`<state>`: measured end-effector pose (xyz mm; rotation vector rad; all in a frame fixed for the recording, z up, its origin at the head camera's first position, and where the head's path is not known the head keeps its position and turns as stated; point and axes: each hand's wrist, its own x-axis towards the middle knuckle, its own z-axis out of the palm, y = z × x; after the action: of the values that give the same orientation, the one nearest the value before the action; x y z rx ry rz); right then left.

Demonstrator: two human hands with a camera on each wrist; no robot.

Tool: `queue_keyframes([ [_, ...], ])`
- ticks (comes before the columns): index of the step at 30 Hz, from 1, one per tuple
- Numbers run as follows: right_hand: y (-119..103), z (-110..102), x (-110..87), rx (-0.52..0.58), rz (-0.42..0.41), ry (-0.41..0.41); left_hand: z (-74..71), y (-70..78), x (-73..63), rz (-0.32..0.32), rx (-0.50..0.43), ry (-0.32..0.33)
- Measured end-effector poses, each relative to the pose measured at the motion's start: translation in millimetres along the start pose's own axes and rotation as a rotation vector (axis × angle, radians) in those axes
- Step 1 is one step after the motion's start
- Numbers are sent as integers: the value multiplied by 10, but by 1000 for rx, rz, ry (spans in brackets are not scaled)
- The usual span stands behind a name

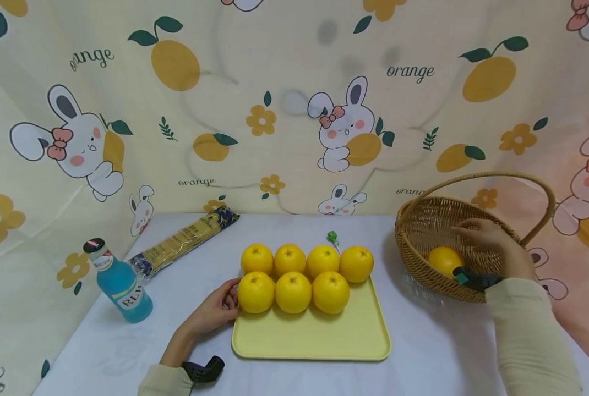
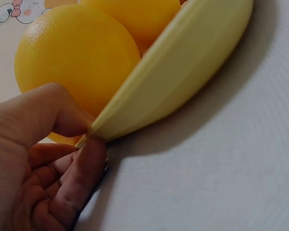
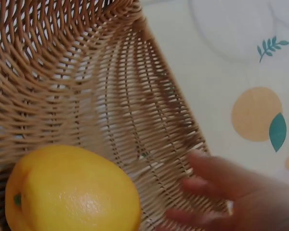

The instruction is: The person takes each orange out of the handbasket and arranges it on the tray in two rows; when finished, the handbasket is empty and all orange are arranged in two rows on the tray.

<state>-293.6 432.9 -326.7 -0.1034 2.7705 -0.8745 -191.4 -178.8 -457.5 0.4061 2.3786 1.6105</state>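
Observation:
Several oranges [image 1: 293,292] sit in two rows on a pale yellow tray [image 1: 310,336]. My left hand [image 1: 217,309] pinches the tray's left rim between thumb and fingers, close beside the front-left orange [image 2: 77,57]. On the right, my right hand [image 1: 487,239] is inside the wicker basket [image 1: 408,264] with its fingers apart and nothing in them. One orange [image 3: 74,190] lies at the bottom of the basket, below and to the side of the right fingers [image 3: 221,175].
A bottle of blue drink [image 1: 123,289] stands at the far left. Behind it lies a long gold-and-blue packet [image 1: 183,242]. A small green-wrapped lollipop [image 1: 332,237] lies behind the tray. The basket's handle [image 1: 547,203] arches over it. A printed cloth [image 1: 284,71] hangs behind the table.

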Motion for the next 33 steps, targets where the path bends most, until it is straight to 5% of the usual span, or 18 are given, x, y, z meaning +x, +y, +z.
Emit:
queue_keyframes([
  [6,19,129,-24,97,109,-234,-1,-39,12,9,2,1],
  [14,2,308,-105,145,235,-307,4,-55,11,2,1,7],
  [22,28,337,-56,208,131,-341,8,-22,10,29,-6,-3],
  [33,-79,277,-73,218,-56,-181,14,-40,14,15,5,4],
])
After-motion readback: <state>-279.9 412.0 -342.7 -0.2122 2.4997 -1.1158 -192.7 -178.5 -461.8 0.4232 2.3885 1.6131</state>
